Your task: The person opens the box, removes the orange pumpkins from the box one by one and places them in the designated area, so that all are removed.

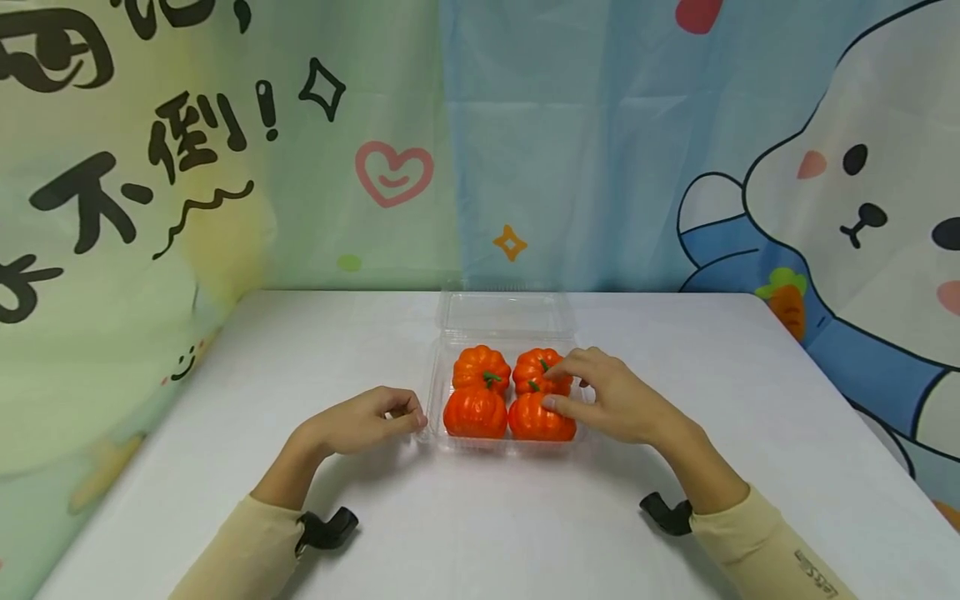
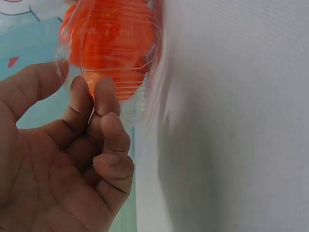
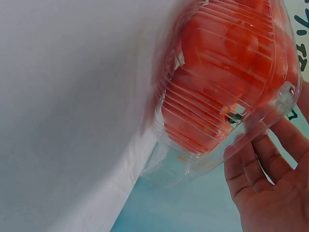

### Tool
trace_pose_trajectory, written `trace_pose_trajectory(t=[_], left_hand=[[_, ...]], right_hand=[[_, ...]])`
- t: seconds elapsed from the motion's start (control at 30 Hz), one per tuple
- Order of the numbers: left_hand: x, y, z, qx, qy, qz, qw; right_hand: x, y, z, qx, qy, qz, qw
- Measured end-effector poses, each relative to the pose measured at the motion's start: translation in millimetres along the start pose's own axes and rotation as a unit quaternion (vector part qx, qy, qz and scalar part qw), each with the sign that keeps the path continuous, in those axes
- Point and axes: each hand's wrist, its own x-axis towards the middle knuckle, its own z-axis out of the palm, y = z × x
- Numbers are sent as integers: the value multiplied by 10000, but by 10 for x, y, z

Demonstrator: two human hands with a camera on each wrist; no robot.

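A clear plastic clamshell box [image 1: 491, 446] stands on the table with its lid [image 1: 506, 312] folded back. Inside sit several small orange pumpkins [image 1: 475, 412] with green stems, two in front and two behind. My left hand [image 1: 375, 421] is at the box's left front corner; in the left wrist view its thumb and curled fingers pinch the rim. Over the right-hand pumpkins [image 1: 542, 418] is my right hand [image 1: 618, 400], fingers reaching across the right rim. Its thumb and fingertips touch or nearly touch them, without closing round one. Ribbed plastic blurs the pumpkins in the right wrist view.
The box rests on a white table [image 1: 480, 525] whose far edge meets a printed cloth backdrop [image 1: 525, 150] with a cartoon animal at the right. Black wrist mounts [image 1: 327, 529] stick out from both sleeves.
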Motion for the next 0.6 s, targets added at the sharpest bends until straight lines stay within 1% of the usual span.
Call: trace_pose_trajectory(t=[0.17, 0.33, 0.6], left_hand=[[-23, 5, -9, 37, -10, -11, 10000], [-42, 35, -16, 50, -19, -8, 10000], [-11, 13, -1, -4, -35, 24, 10000]], right_hand=[[-20, -41, 4, -72, -178, -20, 9998], [-40, -70, 17, -398, -350, -49, 9986], [-72, -100, 7, -618, -497, -23, 9968]])
